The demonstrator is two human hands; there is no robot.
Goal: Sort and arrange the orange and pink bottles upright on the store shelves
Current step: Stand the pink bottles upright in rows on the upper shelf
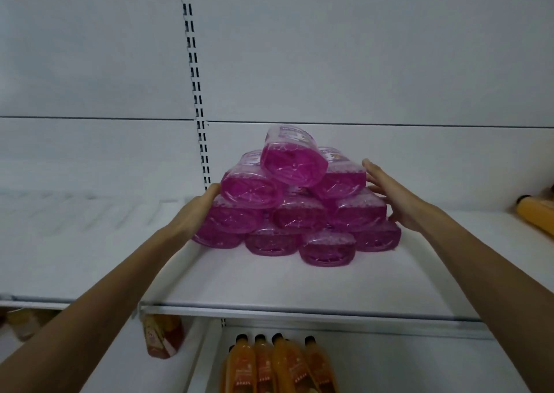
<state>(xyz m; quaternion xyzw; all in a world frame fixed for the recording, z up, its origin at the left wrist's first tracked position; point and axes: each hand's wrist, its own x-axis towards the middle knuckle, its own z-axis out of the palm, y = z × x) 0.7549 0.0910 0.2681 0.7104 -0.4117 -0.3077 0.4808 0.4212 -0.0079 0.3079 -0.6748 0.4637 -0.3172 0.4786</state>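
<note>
Several pink bottles [295, 204] lie on their sides in a pyramid stack on the white upper shelf [269, 278], bases facing me. My left hand [196, 210] presses flat against the stack's left side. On the stack's right side rests my right hand [392, 196], fingers straight. Several orange bottles [278, 362] with black caps stand on the lower shelf below. One more orange bottle [536, 216] lies on its side at the upper shelf's right edge.
A slotted upright rail [196, 93] runs down the white back panel left of the stack. A reddish-brown bottle [163, 335] sits on the lower shelf to the left. The shelf's metal front edge [299, 311] runs across in front of me.
</note>
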